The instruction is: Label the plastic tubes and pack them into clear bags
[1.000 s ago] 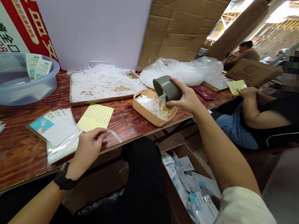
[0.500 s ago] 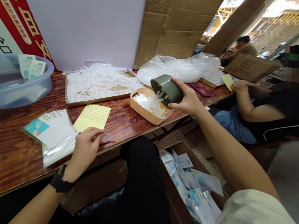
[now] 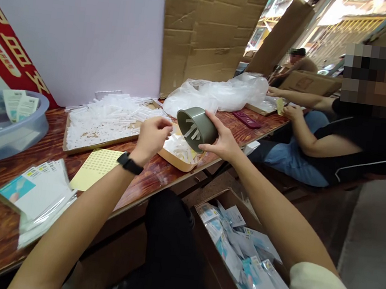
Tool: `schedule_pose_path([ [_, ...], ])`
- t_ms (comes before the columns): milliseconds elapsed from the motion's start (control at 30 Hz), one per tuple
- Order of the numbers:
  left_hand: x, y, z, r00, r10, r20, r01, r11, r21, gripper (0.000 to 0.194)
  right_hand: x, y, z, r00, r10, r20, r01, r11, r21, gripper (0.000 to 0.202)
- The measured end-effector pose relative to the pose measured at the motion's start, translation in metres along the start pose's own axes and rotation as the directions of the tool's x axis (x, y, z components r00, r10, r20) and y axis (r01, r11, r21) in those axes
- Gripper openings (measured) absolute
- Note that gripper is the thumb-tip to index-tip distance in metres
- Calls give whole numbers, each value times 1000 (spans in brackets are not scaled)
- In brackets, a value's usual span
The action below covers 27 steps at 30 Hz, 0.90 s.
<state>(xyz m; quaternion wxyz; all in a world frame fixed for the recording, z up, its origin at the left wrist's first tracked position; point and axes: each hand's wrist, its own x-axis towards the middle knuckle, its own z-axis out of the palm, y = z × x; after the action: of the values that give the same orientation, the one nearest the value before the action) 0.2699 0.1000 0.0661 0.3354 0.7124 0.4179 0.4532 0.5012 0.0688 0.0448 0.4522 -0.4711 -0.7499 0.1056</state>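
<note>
My right hand (image 3: 222, 139) grips a grey-green bowl (image 3: 202, 126) by its side, tilted with its mouth to the left; a few white strips lie inside. Under it stands a pale orange basket (image 3: 177, 160) holding white pieces. My left hand (image 3: 153, 138), with a black watch on the wrist, is at the basket's left side, its fingers curled together; whether they hold something is hidden. Behind my left forearm lies a yellow sticker sheet (image 3: 93, 166), beside a stack of cards and clear bags (image 3: 41, 189).
A cardboard tray (image 3: 103, 144) heaped with white pieces stands behind. At the left is a blue tub (image 3: 36, 132). Clear plastic bags (image 3: 220, 94) and a maroon object (image 3: 247, 119) lie farther back. Below the table is a box of packets (image 3: 237, 239). A person (image 3: 363, 132) sits at the right.
My left hand has moved from the sticker sheet up and right to the basket. The bowl remains tilted over the basket in my right hand. The view has shifted; the person at right reaches forward.
</note>
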Motion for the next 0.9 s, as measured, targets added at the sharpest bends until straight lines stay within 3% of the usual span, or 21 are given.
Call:
schedule_pose_path([
  [100,37,-10,34,994,-21,106,11,995,97,11,-3,10,-7,999,2,-32,-1,999,33,102],
  [167,52,-24,46,986,-45,158,16,983,185,7,-5,15,-11,999,22,-35,-20,999,43,102],
  [267,59,-41,49,976,-57,212,-16,946,325,12,-8,18,-17,998,45,-35,-43,997,61,103],
  [367,55,-47,44,974,-31,223,-73,894,443,23,-7,18,-20,998,55,-34,-52,994,91,108],
  [533,40,-29,38,975,76,211,-182,813,552,30,-2,23,-18,996,76,-44,-69,986,155,115],
  [733,38,-4,60,914,244,323,-375,813,446,56,-2,25,-10,998,56,15,-58,982,177,120],
  [900,43,0,74,906,221,361,-365,839,403,59,-4,23,-7,1000,16,13,-19,985,173,117],
])
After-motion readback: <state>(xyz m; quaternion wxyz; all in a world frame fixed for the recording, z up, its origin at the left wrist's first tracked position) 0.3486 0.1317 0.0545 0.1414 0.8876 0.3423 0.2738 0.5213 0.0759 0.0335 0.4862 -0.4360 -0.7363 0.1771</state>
